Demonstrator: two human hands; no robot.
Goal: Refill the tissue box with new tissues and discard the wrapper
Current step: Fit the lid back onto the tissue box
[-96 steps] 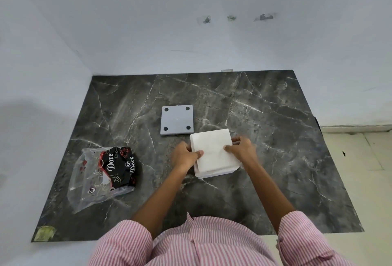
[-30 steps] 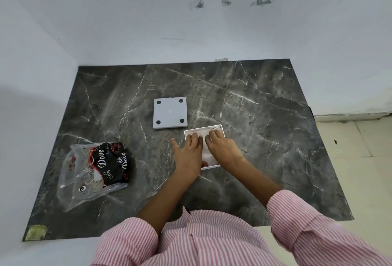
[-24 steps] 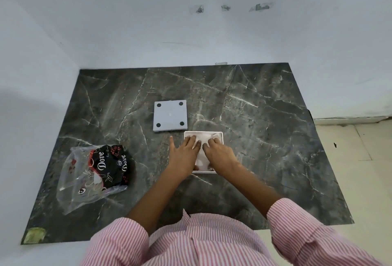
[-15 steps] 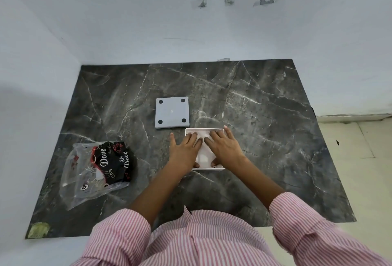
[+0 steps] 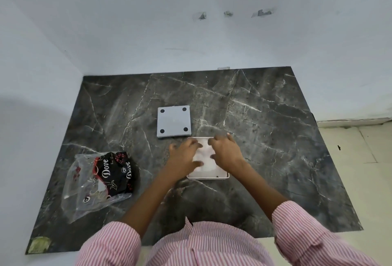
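Both hands are lying palm-down over the white square open-topped tissue box (image 5: 209, 175), which is sitting on the dark grey marble-patterned table top (image 5: 265, 130), near centre. The left hand (image 5: 184, 155) is spread fairly flat, fingers slightly curled, covering the box's left part and overhanging its left edge. The right hand (image 5: 226, 151) is also open w/ fingers loosely bent, fingertips reaching the box's far rim. Neither hand is gripping anything; both are pressing or resting on the white tissues (image 5: 202, 155) inside the box. Both hands are motion-blurred, so exact finger contact is hard to make out.

Most of the tissues are hidden under the hands; only a pale strip btwn them and a band near the front wall are showing. A few small dark specks are sitting at the box's near right corner; can't tell what they are.

The light grey square lid w/ four black round pads (image 5: 174, 122) is lying flat just beyond the box, apart from it. The clear plastic wrapper w/ black-and-red "Dove" print (image 5: 99, 178) is lying crumpled well to the left.
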